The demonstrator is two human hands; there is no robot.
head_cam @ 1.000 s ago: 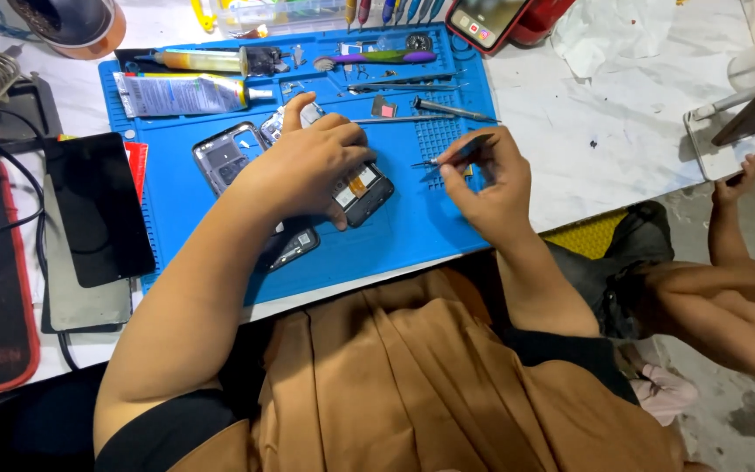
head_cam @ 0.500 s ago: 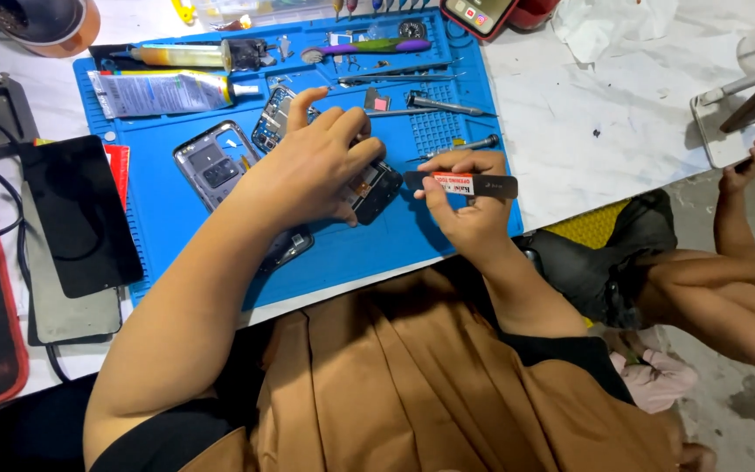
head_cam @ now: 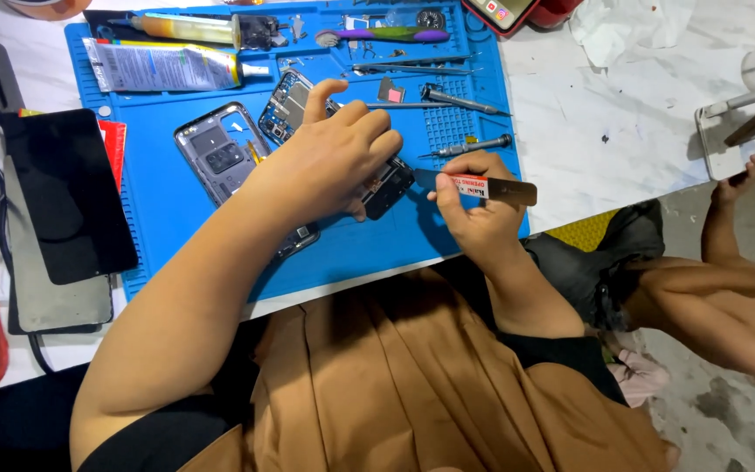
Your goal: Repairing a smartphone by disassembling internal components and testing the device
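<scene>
My left hand presses down on an opened phone body that lies on a blue work mat. Most of that phone is hidden under the palm. My right hand holds a thin flat metal opening tool with a red and white label. The tool's dark tip points left and meets the phone's right edge. A detached phone back frame with camera holes lies on the mat left of my left hand. Behind the fingers lies another phone part with exposed boards.
Tweezers, a screwdriver and small parts lie along the mat's far edge. Two glue tubes rest at the mat's far left. A dark phone screen lies on the white table to the left. Another person's bare legs are at right.
My right hand picked up the flat opening tool from the mat and brought its tip to the phone's right edge. My left hand stayed on the phone. The view shifted slightly.
</scene>
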